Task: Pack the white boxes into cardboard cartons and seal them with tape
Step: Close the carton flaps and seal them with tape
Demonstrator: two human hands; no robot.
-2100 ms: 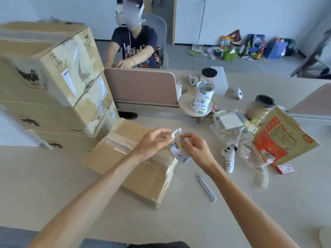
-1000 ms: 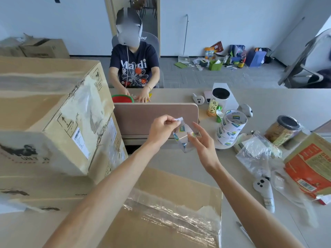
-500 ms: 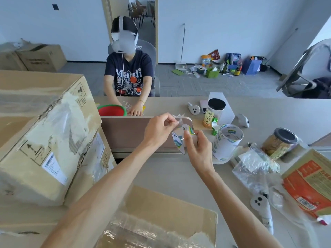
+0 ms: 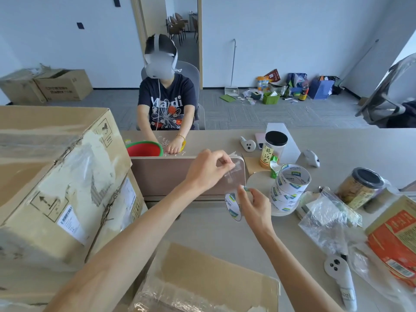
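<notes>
**Lighting and Image Quality**

Illumination: bright, even daylight, with a cool blue cast on the walls (image 4: 292, 30). The strongest light is at the upper right.

Shadows: soft and faint on the counter (image 4: 202, 228), deepest beside the stacked cartons (image 4: 56, 176) at its left edge.

Glare: a pale sheen shows on the tape strip (image 4: 233, 174), the taped near carton (image 4: 202, 278) and the plastic bag (image 4: 326, 221).

Distortion: wide-angle bending makes the doorframe (image 4: 136, 41) lean.

Sharpness: the centre is fairly crisp. The lower corners are soft.

Office: desk divider (image 4: 171, 176), carpet tiles (image 4: 247, 113)
</notes>
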